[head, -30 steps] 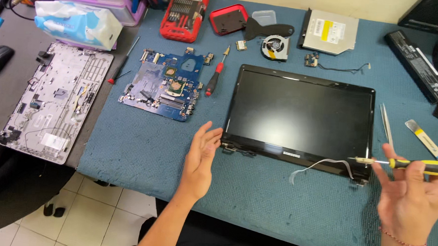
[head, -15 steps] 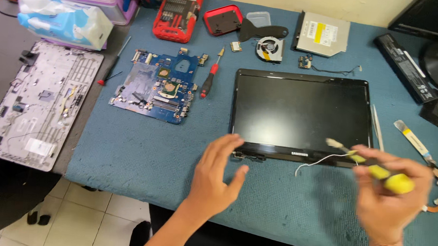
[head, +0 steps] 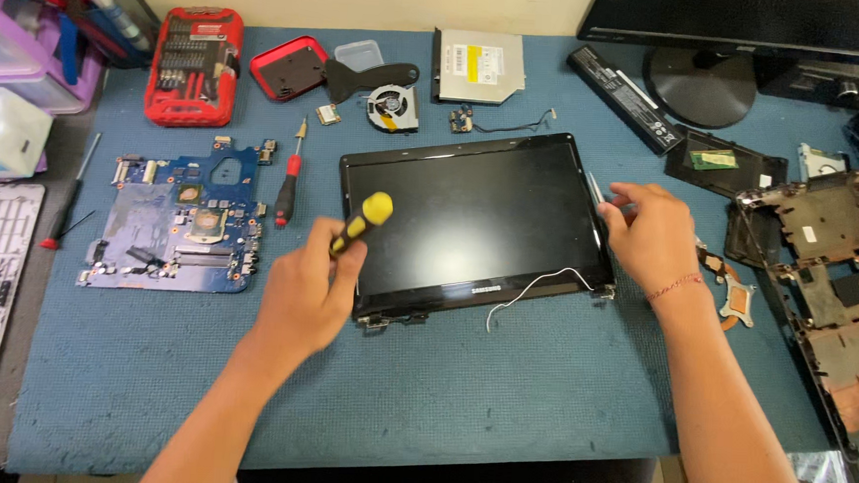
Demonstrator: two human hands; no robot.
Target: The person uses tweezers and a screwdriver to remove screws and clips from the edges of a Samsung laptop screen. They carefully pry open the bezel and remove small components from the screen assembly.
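A black laptop screen panel (head: 470, 219) lies flat on the blue mat (head: 500, 392), with a white wire (head: 535, 281) trailing from its lower edge. My left hand (head: 304, 294) grips a screwdriver with a yellow and black handle (head: 362, 221), held upright over the panel's left edge. My right hand (head: 650, 233) rests at the panel's right edge, thumb and fingertips pinched on thin metal tweezers (head: 596, 188).
A blue motherboard (head: 181, 224) and a red-handled screwdriver (head: 288, 180) lie to the left. A red bit case (head: 194, 63), a fan (head: 392, 107), an optical drive (head: 478, 66) and a battery (head: 623, 95) sit at the back. A monitor stand (head: 697, 84) and a laptop base shell (head: 829, 282) are on the right.
The yellow screwdriver has passed from my right hand to my left. My right hand has dropped to the tweezers beside the panel. The view has shifted right.
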